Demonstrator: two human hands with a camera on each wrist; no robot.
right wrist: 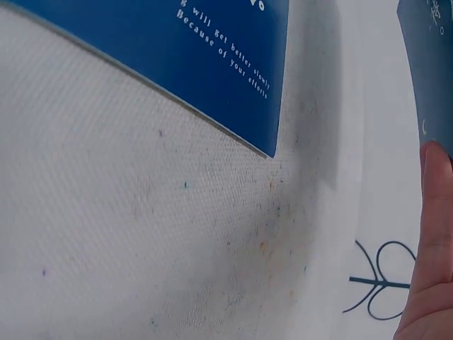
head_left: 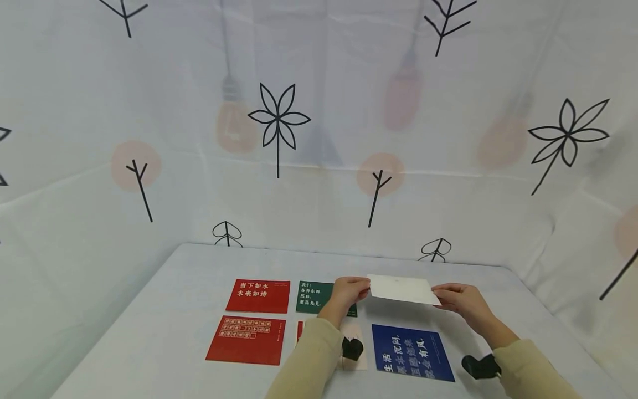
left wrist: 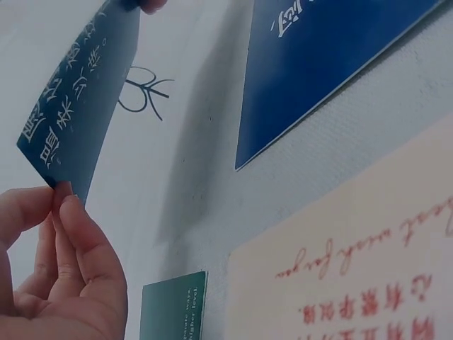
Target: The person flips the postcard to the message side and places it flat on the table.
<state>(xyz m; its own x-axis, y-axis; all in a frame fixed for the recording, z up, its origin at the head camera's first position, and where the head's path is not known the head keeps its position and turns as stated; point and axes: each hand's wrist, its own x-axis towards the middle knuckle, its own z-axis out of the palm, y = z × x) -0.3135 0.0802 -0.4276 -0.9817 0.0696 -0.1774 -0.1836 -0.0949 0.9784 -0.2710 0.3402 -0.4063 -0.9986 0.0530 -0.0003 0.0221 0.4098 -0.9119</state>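
A card (head_left: 401, 289) is stretched between both hands above the table, its white back showing in the head view. In the left wrist view its dark blue face carries white handwriting-style characters. My left hand (head_left: 344, 296) pinches one end between thumb and fingers. At the opposite end, my right hand (head_left: 466, 306) grips the edge; only part of that hand shows in the right wrist view. Beneath the raised card lies a blue card (head_left: 415, 354) with white lettering. The left hand and forearm partly cover a green card (head_left: 311, 299) and a cream card (left wrist: 340, 297) with red writing.
Two red cards, one farther back (head_left: 259, 305) and one nearer (head_left: 246, 350), lie at the left on the white table (head_left: 149, 343). Behind the table hangs a white cloth (head_left: 319, 210) printed with plants. A dark device sits at each wrist.
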